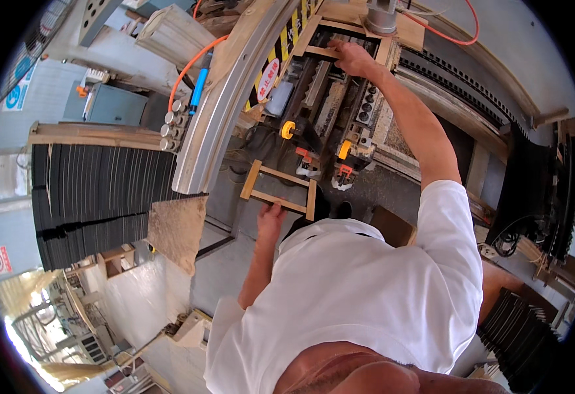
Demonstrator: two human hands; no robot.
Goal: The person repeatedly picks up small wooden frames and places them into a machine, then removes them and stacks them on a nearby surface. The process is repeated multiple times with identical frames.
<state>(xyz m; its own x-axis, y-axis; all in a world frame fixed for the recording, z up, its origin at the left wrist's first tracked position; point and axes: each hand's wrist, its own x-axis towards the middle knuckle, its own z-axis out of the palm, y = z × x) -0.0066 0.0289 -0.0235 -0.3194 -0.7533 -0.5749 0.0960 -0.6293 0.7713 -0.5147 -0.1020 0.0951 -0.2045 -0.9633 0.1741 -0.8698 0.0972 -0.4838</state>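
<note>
My left hand (271, 220) is closed on the near rail of a small rectangular wooden frame (250, 181), pale wood with dark edges, held in front of my body. Stretched far out over the machine, my right hand (353, 58) grips the rail of a second, similar wooden frame (308, 35). That frame lies at the machine's far end under a grey metal cylinder (382, 18); its far side is partly hidden. Between the two frames sit machine fittings with a yellow knob (288, 129), another yellow knob (344, 150) and red parts.
A long metal beam (212, 118) with striped warning tape (281, 56) runs along the machine's left. Farther left stands a tall stack of dark panels (103, 197). Toothed black rails (458, 88) lie on the right. Dark strips (520, 190) hang at far right. An orange hose (185, 69) loops above.
</note>
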